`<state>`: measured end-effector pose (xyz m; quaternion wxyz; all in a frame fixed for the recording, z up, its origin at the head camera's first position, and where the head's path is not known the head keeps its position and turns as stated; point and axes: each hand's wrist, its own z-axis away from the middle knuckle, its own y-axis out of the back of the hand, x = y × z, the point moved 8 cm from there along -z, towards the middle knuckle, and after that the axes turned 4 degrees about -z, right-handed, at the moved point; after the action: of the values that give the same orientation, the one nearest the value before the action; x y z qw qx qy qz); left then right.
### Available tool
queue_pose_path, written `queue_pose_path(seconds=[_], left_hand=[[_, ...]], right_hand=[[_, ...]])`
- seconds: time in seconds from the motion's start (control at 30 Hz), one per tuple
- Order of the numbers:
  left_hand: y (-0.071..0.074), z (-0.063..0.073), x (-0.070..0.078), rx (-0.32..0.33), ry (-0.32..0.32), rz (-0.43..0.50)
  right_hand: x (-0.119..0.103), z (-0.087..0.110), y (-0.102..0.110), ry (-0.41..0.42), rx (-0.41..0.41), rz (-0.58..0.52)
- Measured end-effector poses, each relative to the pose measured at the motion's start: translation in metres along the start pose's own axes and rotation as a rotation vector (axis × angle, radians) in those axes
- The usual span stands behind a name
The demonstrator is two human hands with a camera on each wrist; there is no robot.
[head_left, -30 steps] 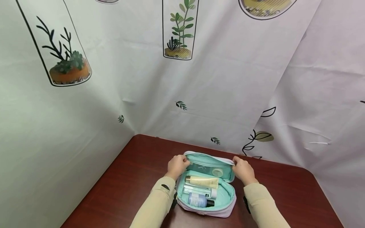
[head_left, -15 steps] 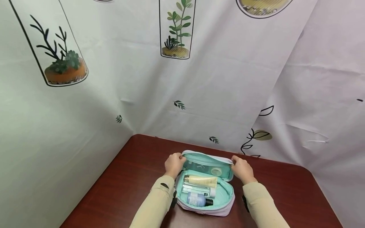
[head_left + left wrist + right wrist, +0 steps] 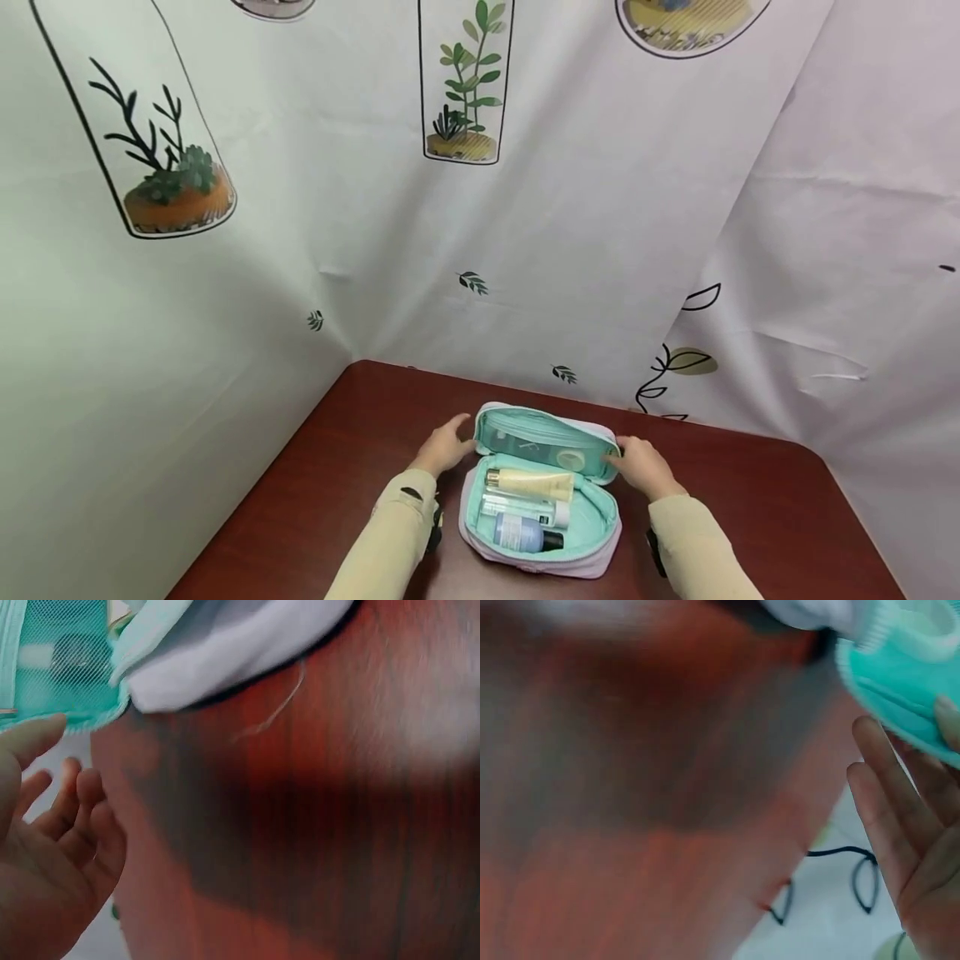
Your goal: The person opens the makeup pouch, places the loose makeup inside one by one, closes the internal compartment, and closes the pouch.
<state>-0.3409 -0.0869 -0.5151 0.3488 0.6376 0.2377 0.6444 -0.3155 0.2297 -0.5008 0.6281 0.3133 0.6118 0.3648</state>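
Note:
A pale lilac toiletry bag (image 3: 542,565) with a mint lining lies unzipped on the table. Its lid (image 3: 543,433) is tipped back and has a mesh pocket holding a round white item (image 3: 571,460). Inside the bag are a cream tube (image 3: 531,482), a clear bottle (image 3: 521,507) and a blue bottle (image 3: 517,532) with a black cap. At the lid's left edge is my left hand (image 3: 444,447), fingers spread and loosely bent, holding nothing. My right hand (image 3: 643,467) straddles the lid's right edge, thumb on the inner side, other fingers extended outside.
The dark red table (image 3: 360,475) extends on both sides of the bag. A pale curtain (image 3: 592,233) with plant prints hangs behind the table, and another pale cloth wall (image 3: 187,358) runs along the left edge.
My left hand has let go of the lid's upper left corner and moved slightly left and down. My right hand has slid down the lid's right edge, its fingers looser. The lid tilts lower.

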Motion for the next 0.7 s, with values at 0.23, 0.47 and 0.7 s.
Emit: queue_pose_path(seconds=[0.23,0.47,0.7], left_hand=[[-0.032,-0.005,-0.006,-0.145,0.033,0.172],[-0.028,-0.013,-0.009,-0.051,0.114,0.479],[-0.005,-0.025,0.006,-0.009,0.081,0.837]], right_hand=[[0.026,0.011,-0.022,-0.098,-0.023,-0.244],[0.03,0.012,-0.024,-0.146,-0.032,-0.673],[0.014,0.001,0.014,-0.045,-0.021,-0.714]])
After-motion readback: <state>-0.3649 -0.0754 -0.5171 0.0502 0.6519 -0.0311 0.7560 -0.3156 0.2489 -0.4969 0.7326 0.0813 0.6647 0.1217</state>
